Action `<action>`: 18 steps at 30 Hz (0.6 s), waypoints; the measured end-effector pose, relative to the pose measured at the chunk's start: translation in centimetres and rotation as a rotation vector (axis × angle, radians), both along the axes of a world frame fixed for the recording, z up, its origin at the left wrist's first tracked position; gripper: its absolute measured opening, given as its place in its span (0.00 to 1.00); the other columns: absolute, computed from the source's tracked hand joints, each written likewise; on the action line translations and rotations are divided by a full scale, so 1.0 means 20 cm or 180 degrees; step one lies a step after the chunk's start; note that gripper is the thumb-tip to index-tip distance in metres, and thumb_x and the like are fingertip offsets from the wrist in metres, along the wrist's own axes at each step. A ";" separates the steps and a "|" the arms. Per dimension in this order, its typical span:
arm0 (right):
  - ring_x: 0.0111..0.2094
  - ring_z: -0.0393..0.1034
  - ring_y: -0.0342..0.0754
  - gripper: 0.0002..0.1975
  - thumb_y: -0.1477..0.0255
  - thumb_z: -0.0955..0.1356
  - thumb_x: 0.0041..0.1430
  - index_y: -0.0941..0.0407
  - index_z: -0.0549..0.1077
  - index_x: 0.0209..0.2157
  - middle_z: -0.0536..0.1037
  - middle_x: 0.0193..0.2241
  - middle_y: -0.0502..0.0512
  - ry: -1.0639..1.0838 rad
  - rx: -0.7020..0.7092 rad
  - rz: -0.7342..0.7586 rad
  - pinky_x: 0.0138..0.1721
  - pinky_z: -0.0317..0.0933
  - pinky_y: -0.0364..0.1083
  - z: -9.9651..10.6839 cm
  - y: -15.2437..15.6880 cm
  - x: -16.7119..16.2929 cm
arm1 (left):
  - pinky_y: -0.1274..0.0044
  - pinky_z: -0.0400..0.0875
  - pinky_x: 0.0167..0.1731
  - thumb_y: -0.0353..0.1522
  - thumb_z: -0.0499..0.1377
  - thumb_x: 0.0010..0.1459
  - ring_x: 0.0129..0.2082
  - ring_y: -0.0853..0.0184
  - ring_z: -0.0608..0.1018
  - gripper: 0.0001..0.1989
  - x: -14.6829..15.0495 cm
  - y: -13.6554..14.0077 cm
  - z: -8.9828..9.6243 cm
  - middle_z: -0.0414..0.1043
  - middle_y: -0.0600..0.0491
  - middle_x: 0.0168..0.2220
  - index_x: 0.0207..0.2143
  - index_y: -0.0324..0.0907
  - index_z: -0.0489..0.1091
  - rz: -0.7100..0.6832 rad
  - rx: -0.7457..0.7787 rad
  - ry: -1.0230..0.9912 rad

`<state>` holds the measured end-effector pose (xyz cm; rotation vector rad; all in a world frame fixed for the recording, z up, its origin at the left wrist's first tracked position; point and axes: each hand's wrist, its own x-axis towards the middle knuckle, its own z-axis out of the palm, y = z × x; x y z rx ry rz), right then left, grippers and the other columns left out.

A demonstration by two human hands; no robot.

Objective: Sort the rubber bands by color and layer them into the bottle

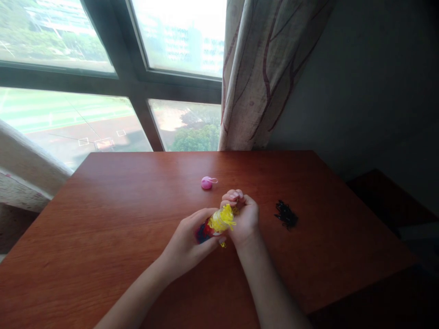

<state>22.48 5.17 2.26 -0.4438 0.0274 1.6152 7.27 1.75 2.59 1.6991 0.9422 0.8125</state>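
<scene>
My left hand (187, 237) is wrapped round a small clear container (203, 231) with red and dark blue colours showing through. A bunch of yellow rubber bands (221, 219) sticks out at its mouth, tilted toward my other hand. My right hand (245, 217) is turned palm up with its fingers curled in, close against the container's mouth. Some yellow bands show at its palm; the rest of what it holds is hidden. One yellow loop pokes out below my left thumb.
A round pink lid (206, 183) with a loop lies on the brown table (137, 192) beyond my hands. To the right is a loose pile of black bands (286, 214). Behind the table's far edge are a window (185, 87) and a curtain (260, 73).
</scene>
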 end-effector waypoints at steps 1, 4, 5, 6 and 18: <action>0.20 0.61 0.37 0.08 0.80 0.64 0.40 0.55 0.59 0.19 0.62 0.19 0.44 0.0042 -0.0027 0.0010 0.19 0.60 0.34 0.00 0.00 0.00 | 0.76 0.72 0.42 0.34 0.63 0.56 0.39 0.64 0.77 0.16 0.00 0.00 0.00 0.76 0.48 0.42 0.47 0.39 0.70 -0.0014 -0.0023 -0.0028; 0.21 0.61 0.37 0.05 0.78 0.64 0.43 0.55 0.61 0.21 0.62 0.21 0.45 0.0161 -0.0077 0.0032 0.19 0.59 0.34 0.00 -0.01 0.01 | 0.75 0.72 0.44 0.33 0.63 0.56 0.41 0.63 0.77 0.17 0.00 0.00 0.00 0.75 0.47 0.44 0.48 0.39 0.70 0.0002 -0.0084 -0.0136; 0.21 0.61 0.37 0.05 0.76 0.64 0.45 0.55 0.61 0.21 0.63 0.21 0.45 0.0148 -0.0083 0.0053 0.19 0.59 0.34 0.00 0.00 0.01 | 0.75 0.72 0.44 0.33 0.63 0.56 0.42 0.63 0.77 0.18 0.00 0.00 0.00 0.75 0.48 0.44 0.49 0.39 0.69 0.0026 -0.0097 -0.0159; 0.21 0.61 0.37 0.06 0.75 0.65 0.47 0.56 0.61 0.21 0.63 0.21 0.45 0.0092 -0.0088 0.0074 0.19 0.58 0.34 0.00 0.00 0.02 | 0.75 0.72 0.44 0.33 0.63 0.56 0.42 0.63 0.77 0.18 0.00 0.00 0.01 0.75 0.48 0.44 0.49 0.39 0.69 0.0063 -0.0102 -0.0166; 0.22 0.66 0.40 0.10 0.71 0.66 0.53 0.56 0.73 0.39 0.73 0.20 0.44 -0.3136 0.0386 -0.0060 0.25 0.60 0.39 -0.12 -0.05 0.07 | 0.78 0.70 0.42 0.33 0.62 0.57 0.40 0.65 0.77 0.18 -0.03 0.01 0.01 0.76 0.50 0.44 0.50 0.41 0.69 0.0321 0.0158 0.0042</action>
